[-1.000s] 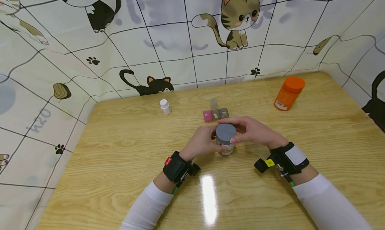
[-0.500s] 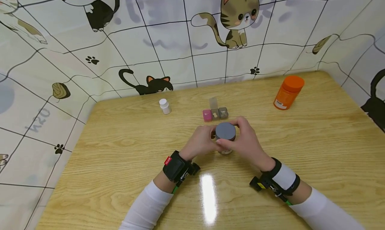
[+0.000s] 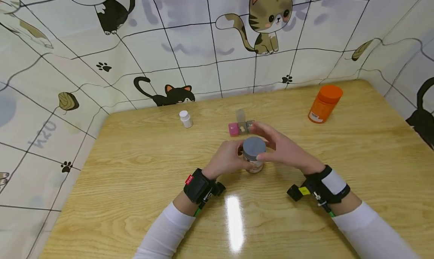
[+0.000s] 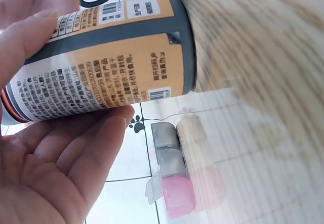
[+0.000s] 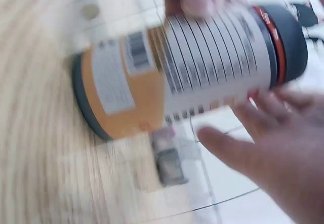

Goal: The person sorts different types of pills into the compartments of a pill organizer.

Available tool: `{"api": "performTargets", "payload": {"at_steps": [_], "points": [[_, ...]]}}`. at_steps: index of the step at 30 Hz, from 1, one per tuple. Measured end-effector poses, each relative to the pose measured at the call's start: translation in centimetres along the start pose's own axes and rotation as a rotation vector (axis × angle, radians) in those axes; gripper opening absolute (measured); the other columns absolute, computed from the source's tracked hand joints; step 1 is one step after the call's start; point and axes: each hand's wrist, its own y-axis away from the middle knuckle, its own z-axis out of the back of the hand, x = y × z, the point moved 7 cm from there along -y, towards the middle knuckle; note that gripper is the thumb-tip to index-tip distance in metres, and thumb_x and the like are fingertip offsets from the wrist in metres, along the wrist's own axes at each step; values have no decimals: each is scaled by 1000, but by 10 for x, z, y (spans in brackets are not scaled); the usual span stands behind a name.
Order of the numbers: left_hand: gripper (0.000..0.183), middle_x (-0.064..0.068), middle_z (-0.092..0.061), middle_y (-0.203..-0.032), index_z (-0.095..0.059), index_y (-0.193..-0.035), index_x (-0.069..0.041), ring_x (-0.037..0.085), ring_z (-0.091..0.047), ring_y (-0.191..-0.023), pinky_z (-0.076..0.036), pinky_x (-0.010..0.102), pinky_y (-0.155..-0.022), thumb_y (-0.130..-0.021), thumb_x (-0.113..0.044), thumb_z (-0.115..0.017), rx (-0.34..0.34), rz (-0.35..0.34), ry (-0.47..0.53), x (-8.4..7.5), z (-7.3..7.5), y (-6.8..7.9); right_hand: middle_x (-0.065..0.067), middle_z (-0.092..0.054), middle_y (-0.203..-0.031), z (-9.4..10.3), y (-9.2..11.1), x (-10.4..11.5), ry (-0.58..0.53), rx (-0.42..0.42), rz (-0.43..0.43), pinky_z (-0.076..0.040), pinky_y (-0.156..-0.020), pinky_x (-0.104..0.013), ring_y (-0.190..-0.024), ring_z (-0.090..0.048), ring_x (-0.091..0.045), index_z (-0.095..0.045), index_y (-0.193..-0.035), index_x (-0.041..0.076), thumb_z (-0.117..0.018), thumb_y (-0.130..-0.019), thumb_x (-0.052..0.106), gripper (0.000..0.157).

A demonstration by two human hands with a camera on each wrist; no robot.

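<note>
A supplement bottle with a grey lid stands upright on the table. My left hand grips its body from the left, as the left wrist view also shows, thumb on one side and fingers on the other. Around the lid's right side my right hand is spread loosely, thumb near the lid's edge and index finger held off it. An orange and white label covers the body, with a red band under the lid in the right wrist view. Behind the bottle lies a small pill organizer, its middle flap raised over pale contents.
A small white bottle stands at the back left of the wooden table. Toward the back right is a large orange jar. A cat-printed curtain hangs behind the table.
My right hand closed round the lid and turned half a second ago, then loosened and swung back to the right, fingers spreading. My left hand has stayed on the bottle.
</note>
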Motion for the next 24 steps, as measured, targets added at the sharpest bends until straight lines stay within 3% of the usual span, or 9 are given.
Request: {"api": "performTargets", "payload": {"at_steps": [3, 6, 9, 17, 20, 24], "points": [[45, -3, -64, -99, -61, -109, -10, 4, -54, -87, -44, 21, -72, -70, -21, -81, -2, 1, -22, 1, 0, -1, -16, -30, -144, -1, -5, -8, -133, 226, -2, -31, -101, -43, -126, -32, -25, -23, -145, 8, -66, -85, 16, 74], [47, 0, -65, -101, -60, -110, -8, 4, -54, -88, -44, 21, -74, -70, -20, -81, 1, 7, -31, 1, -1, -1, -13, -35, -142, -3, -7, -14, -193, 294, 1, -35, -98, -36, -122, -37, -27, -30, -143, 8, -64, -87, 15, 66], [46, 0, -64, -100, -60, -110, -9, 4, -54, -87, -44, 20, -73, -70, -20, -81, -1, 12, -38, 0, 0, -1, -12, -41, -138, -2, -9, -17, -204, 246, 1, -38, -95, -34, -118, -40, -28, -38, -139, 6, -65, -85, 12, 60], [44, -4, -64, -96, -61, -108, -12, 10, -54, -82, -42, 22, -67, -70, -21, -81, -1, 15, -30, -1, 1, -2, -13, -47, -126, -3, -1, -12, -137, -20, -20, -39, -91, -27, -109, -47, -25, -45, -124, 3, -71, -78, 3, 52], [46, -4, -64, -96, -61, -110, -12, 8, -54, -83, -43, 22, -67, -70, -21, -80, -1, 2, -21, -1, 1, -3, -12, -47, -124, -4, 0, -11, -109, -47, -14, -40, -91, -28, -107, -48, -24, -45, -123, 3, -71, -79, 4, 51], [46, -3, -64, -96, -60, -111, -12, 5, -53, -82, -43, 21, -68, -71, -22, -80, -5, -12, -31, -1, 1, -2, -12, -46, -125, -5, 1, -11, -65, -18, -18, -38, -95, -39, -110, -46, -24, -42, -126, 3, -72, -78, 7, 57]]}}
